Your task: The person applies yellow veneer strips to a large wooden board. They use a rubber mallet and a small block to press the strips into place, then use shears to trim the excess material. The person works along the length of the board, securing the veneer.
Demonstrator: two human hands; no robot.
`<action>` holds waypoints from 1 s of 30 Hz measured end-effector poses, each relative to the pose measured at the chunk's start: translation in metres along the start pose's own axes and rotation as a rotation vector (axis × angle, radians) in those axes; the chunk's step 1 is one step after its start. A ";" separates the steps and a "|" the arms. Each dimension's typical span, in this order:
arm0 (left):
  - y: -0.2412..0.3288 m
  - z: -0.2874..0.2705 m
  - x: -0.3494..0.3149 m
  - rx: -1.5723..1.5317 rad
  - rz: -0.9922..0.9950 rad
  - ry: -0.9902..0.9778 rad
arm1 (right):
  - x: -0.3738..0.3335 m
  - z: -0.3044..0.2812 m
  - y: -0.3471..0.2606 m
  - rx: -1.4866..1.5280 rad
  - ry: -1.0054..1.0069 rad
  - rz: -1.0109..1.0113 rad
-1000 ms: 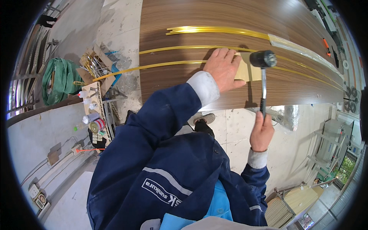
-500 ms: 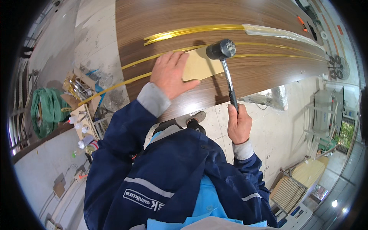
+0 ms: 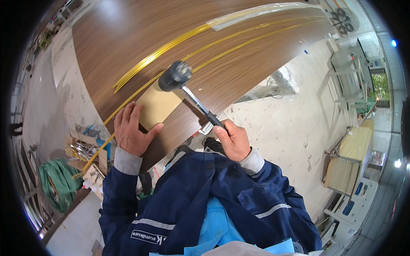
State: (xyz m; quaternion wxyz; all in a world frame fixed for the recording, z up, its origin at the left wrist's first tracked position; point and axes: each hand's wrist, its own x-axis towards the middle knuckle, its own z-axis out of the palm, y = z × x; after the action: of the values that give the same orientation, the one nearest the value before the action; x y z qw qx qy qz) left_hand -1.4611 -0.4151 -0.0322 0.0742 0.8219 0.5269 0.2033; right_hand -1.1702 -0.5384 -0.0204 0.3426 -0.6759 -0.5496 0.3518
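My right hand (image 3: 234, 141) is closed around the black grip of a mallet (image 3: 198, 103), which has a metal shaft. Its scuffed black rubber head (image 3: 171, 77) is over the far end of a pale yellowish flat board (image 3: 159, 110). Whether the head touches the board cannot be made out. Spread out at the board's near left end, my left hand (image 3: 133, 130) rests with its thumb along the board's near edge. The board lies across thin gold strips (image 3: 239, 44) on a large wood-grain panel (image 3: 128, 25). One strip runs past the panel's left edge, under or beside my left fingers.
A bundle of gold strips (image 3: 160, 50), partly in clear plastic wrap (image 3: 256, 13), lies farther back on the panel. Left of the panel are a cardboard box of metal pieces (image 3: 87, 149) and a green sack (image 3: 60, 184). Clear plastic sheeting (image 3: 279, 83) lies on the floor at right.
The view has turned and shifted. My left hand and the board have moved left along the strips, nearer the panel's left edge. The mallet has moved left with them, still in my right hand.
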 end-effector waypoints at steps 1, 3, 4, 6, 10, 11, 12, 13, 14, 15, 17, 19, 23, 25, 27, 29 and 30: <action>0.002 0.000 0.006 -0.007 0.030 0.017 | 0.001 -0.004 0.001 0.177 -0.009 0.071; 0.006 0.003 0.024 -0.047 0.052 0.048 | 0.009 -0.014 0.006 0.500 0.030 0.182; 0.008 0.008 0.038 -0.032 0.075 0.061 | 0.016 -0.019 0.008 0.635 0.036 0.295; 0.012 0.022 0.077 0.019 0.152 0.121 | 0.037 -0.027 0.017 0.693 0.117 0.264; 0.043 0.043 0.156 0.133 0.085 -0.015 | 0.087 -0.040 0.041 0.773 0.165 0.325; 0.061 0.048 0.172 0.175 0.194 0.106 | 0.097 -0.044 0.045 0.855 0.144 0.307; 0.086 0.056 0.185 0.239 0.247 0.176 | 0.104 -0.049 0.049 0.870 0.101 0.414; 0.113 0.064 0.199 0.287 0.268 0.222 | 0.110 -0.054 0.052 0.929 0.044 0.457; 0.144 0.073 0.212 0.171 0.401 0.202 | 0.112 -0.061 0.054 0.686 0.044 0.134; 0.179 0.088 0.227 -0.019 0.473 0.058 | 0.113 -0.070 0.058 0.496 -0.063 0.035; 0.251 0.129 0.255 -0.162 0.570 -0.152 | 0.110 -0.094 0.069 0.500 -0.475 0.138; 0.312 0.170 0.284 -0.021 0.556 -0.257 | 0.095 -0.132 0.092 0.013 -0.522 -0.186; 0.399 0.251 0.346 0.221 0.329 -0.344 | 0.048 -0.258 0.188 0.231 -0.557 0.007; 0.437 0.288 0.380 0.236 0.271 -0.311 | 0.011 -0.325 0.240 0.272 -0.340 0.198; 0.473 0.323 0.410 0.194 0.248 -0.252 | -0.030 -0.387 0.288 0.257 -0.075 0.308; 0.509 0.352 0.439 0.163 0.223 -0.234 | -0.063 -0.427 0.322 0.090 0.135 0.575; 0.530 0.365 0.456 0.152 0.208 -0.232 | -0.073 -0.444 0.337 0.181 0.234 0.598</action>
State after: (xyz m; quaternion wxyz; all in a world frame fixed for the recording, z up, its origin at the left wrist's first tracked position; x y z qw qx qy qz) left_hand -0.7026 -0.2026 -0.0685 0.0508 0.8933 0.4406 0.0733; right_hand -0.6336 -0.6989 -0.0697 0.3434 -0.8099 -0.2504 0.4042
